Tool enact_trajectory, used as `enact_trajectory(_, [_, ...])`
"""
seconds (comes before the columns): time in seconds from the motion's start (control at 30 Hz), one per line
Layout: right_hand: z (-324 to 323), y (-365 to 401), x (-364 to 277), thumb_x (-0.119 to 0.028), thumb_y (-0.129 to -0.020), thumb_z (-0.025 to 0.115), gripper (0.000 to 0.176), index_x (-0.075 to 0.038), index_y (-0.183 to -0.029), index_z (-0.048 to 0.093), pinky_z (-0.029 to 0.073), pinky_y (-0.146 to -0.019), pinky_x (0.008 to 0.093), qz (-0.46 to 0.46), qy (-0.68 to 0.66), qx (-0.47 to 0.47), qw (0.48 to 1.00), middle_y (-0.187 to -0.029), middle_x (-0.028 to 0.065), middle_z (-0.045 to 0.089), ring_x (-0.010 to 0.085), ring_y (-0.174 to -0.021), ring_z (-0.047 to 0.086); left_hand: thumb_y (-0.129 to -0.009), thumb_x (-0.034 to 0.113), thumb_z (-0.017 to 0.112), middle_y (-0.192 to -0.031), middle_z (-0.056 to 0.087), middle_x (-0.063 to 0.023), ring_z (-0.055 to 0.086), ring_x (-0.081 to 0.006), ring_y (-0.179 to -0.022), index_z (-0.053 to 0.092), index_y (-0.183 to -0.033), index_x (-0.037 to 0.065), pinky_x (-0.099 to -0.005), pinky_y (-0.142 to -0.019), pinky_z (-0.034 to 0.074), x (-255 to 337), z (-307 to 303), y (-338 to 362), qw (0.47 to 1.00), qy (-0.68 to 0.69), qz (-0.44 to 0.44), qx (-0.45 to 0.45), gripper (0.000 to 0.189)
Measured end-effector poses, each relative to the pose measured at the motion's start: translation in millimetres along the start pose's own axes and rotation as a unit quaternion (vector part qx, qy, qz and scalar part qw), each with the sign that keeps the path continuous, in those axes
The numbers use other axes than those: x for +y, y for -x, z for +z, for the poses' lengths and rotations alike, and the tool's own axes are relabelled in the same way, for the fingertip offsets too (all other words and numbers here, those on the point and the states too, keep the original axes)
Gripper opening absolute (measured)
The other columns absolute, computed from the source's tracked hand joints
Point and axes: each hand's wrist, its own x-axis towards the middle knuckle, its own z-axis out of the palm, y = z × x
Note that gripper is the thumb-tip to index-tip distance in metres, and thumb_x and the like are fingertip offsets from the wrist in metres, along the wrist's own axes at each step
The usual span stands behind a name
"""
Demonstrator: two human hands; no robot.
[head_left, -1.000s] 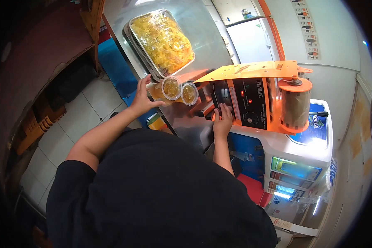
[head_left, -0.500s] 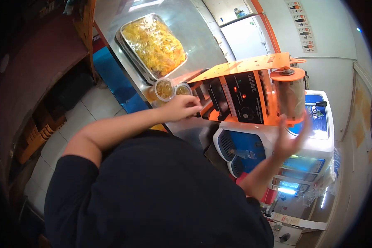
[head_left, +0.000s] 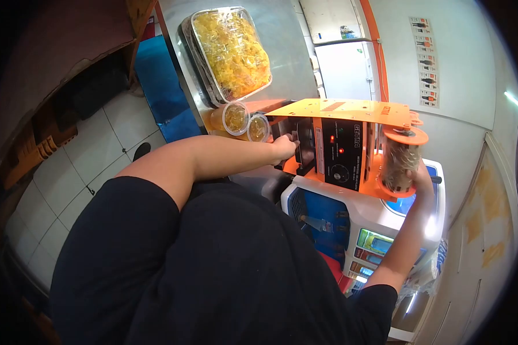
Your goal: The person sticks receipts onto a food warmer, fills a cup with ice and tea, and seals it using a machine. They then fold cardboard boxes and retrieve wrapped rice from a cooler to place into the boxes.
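Observation:
An orange cup sealing machine [head_left: 342, 152] with a black control panel is in front of me, appearing sideways in the view. My left hand [head_left: 284, 148] is closed at the black handle [head_left: 294, 141] on its lower part. My right hand [head_left: 418, 175] reaches to the roll of sealing film [head_left: 398, 164] at the machine's other end, its fingers curled around the roll's side. Part of that hand is hidden by the roll. Beside my left hand are two clear plastic cups [head_left: 236, 118] with yellowish-brown contents. Red lights glow on the panel.
A film-covered tray of yellow food [head_left: 233, 52] lies on the metal counter [head_left: 285, 46]. A white-and-blue drink dispenser [head_left: 357, 224] stands close behind the machine. A blue panel [head_left: 158, 86] and tiled floor [head_left: 86, 138] show at left.
My right hand has moved from open in front of the film roll to holding its side. My left hand has moved closer onto the machine's handle. The camera view has shifted.

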Motion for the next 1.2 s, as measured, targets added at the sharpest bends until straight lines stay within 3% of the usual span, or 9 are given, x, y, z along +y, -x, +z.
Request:
enact_trajectory(0.5, [-31,-32,37,-0.062,-0.052,0.082,0.121,0.001,-0.14,0.029,0.034,-0.102,0.0339,-0.068,-0.026,-0.079,0.994,-0.136,0.0109,0.044,0.0223,-0.123,0.044,-0.095,0.028,0.05,-0.088,0.059,-0.009,0.057,-0.0171,-0.073,0.046,-0.127,0.007,-0.0313,-0.061,0.048,21,-6,29,0.998,-0.025,-0.015,-0.049,0.039])
enact_trajectory(0.6, [-8,-6,-6,-0.056,-0.051,0.085,0.121,-0.004,-0.144,0.027,0.032,-0.105,0.0347,-0.068,-0.042,-0.009,0.997,-0.139,0.0106,0.042,0.0221,-0.127,0.041,-0.089,0.043,0.055,-0.093,0.06,-0.0178,0.06,-0.0231,-0.079,0.047,-0.119,-0.006,-0.0364,-0.058,0.049,55,-7,67,0.972,-0.203,-0.062,-0.101,0.058])
enact_trajectory(0.73, [-58,43,-20,-0.05,-0.068,0.076,0.088,-0.013,-0.139,0.04,0.029,-0.109,0.0375,-0.098,0.181,0.263,0.943,-0.139,0.0178,0.042,0.0271,-0.132,0.037,-0.08,0.033,0.07,-0.112,0.056,-0.0144,0.057,-0.0253,-0.101,0.047,-0.126,0.002,-0.0347,-0.083,0.047,130,39,136,0.804,-0.4,0.358,-0.255,0.06])
enact_trajectory(0.77, [-86,46,4,-0.055,-0.071,0.071,0.082,-0.013,-0.136,0.044,0.031,-0.107,0.0391,-0.11,0.287,0.435,0.846,-0.138,0.0206,0.042,0.0311,-0.13,0.038,-0.076,0.031,0.073,-0.117,0.054,-0.014,0.053,-0.0297,-0.109,0.049,-0.125,0.006,-0.0399,-0.092,0.042,165,59,154,0.635,-0.481,0.559,-0.23,0.06])
enact_trajectory(0.83, [-133,48,41,-0.063,-0.069,0.068,0.086,-0.008,-0.131,0.047,0.034,-0.103,0.0462,0.025,0.365,0.709,0.603,-0.135,0.025,0.04,0.0402,-0.127,0.036,-0.068,0.039,0.076,-0.134,0.044,-0.0125,0.04,-0.0331,-0.125,0.051,-0.127,0.016,-0.051,-0.104,0.027,213,100,171,0.46,-0.528,0.682,-0.213,0.067])
enact_trajectory(0.87, [-157,50,64,-0.061,-0.072,0.066,0.083,-0.004,-0.129,0.048,0.034,-0.103,0.0474,0.08,0.304,0.756,0.574,-0.13,0.0273,0.044,0.0417,-0.125,0.038,-0.064,0.043,0.077,-0.143,0.035,-0.0127,0.033,-0.0347,-0.131,0.051,-0.128,0.019,-0.0517,-0.107,0.023,225,121,168,0.415,-0.568,0.681,-0.202,0.073])
enact_trajectory(0.93, [-179,44,88,-0.06,-0.074,0.064,0.074,-0.004,-0.121,0.057,0.044,-0.093,0.0422,0.178,0.228,0.691,0.663,-0.115,0.0293,0.057,0.0385,-0.107,0.057,-0.06,0.045,0.078,-0.144,0.034,-0.0127,0.032,-0.0347,-0.132,0.045,-0.133,0.02,-0.0512,-0.108,0.023,243,154,152,0.335,-0.646,0.663,-0.175,0.083])
enact_trajectory(1.0, [-179,30,82,-0.062,-0.076,0.059,0.074,0.003,-0.113,0.061,0.045,-0.091,0.0395,0.034,0.086,0.661,0.745,-0.108,0.0257,0.063,0.0363,-0.106,0.059,-0.061,0.044,0.078,-0.142,0.036,-0.0131,0.034,-0.0349,-0.13,0.043,-0.135,0.02,-0.0508,-0.107,0.025,243,173,126,0.284,-0.676,0.663,-0.154,0.086])
enact_trajectory(1.2, [-174,14,99,-0.052,-0.079,0.058,0.056,0.002,-0.088,0.069,0.049,-0.075,0.0363,0.159,0.149,0.638,0.738,-0.085,0.0207,0.068,0.0302,-0.079,0.065,-0.06,0.038,0.08,-0.122,0.05,-0.011,0.048,-0.0309,-0.113,0.045,-0.129,0.016,-0.0474,-0.096,0.037,240,186,109,0.267,-0.641,0.71,-0.116,0.08])
